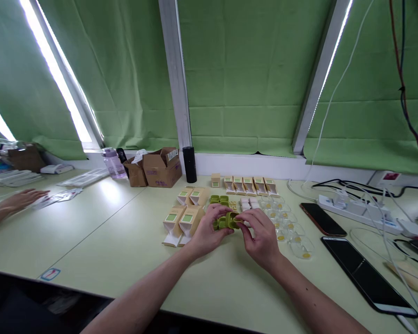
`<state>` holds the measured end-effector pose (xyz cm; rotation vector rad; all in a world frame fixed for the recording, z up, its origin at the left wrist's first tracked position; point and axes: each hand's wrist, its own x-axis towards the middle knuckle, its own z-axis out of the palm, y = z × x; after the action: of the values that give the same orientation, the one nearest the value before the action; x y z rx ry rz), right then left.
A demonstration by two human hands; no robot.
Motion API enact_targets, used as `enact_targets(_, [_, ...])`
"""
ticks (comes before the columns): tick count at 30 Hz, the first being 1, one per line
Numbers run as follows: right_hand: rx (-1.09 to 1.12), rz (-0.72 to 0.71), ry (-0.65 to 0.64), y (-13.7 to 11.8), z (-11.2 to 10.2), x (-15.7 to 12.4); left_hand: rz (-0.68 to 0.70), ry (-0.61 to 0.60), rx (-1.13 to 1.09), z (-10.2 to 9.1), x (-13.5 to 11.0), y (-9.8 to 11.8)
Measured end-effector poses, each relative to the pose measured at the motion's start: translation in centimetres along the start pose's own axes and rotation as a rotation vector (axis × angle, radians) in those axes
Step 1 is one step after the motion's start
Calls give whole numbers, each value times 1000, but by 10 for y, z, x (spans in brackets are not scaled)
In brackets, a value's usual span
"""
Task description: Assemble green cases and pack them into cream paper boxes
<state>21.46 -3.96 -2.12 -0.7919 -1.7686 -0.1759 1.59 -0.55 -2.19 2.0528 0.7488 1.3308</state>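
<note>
Daylight burns pure white through the window gap [54, 69] at far left, and a thinner bright slit [337, 45] shows on the right; the green blinds [244, 74] mute the rest. Overall brightness is moderate, soft and green-tinged. A patch of glare lies on the worktop [125, 260] near the lilac bottle [114, 163], while the space beneath the near left edge sinks into darkness. Shadows are faint. Wide-angle stretching pulls the outer areas, and the far left clutter [14, 155] looks smeared. Small print on the cartons [172, 217] is illegible.
</note>
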Motion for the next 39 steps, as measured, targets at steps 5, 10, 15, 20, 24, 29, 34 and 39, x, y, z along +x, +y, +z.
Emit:
enact_targets(5, [-158,-102,-17,0,0,1,26,-5,30,1,0,4])
enact_targets(10, [-240,-118,-9,-1,-1,1,34,-4,51,1,0,8])
enact_targets(15, [-272,-127,-14,-2,-1,1,50,4,57,1,0,7])
enact_targets(20, [-274,-132,0,-4,1,1,50,0,60,1,-1,7])
enact_targets(24, [-271,-139,-6,-4,1,1,53,-6,69,0,-1,8])
enact_targets(29, [-270,-140,-13,-4,1,1,56,-12,63,0,-1,6])
enact_targets(34, [-290,-154,-31,-4,0,2,67,-15,66,0,-1,5])
enact_targets(39, [-305,-168,-40,-2,1,1,59,-20,49,0,0,5])
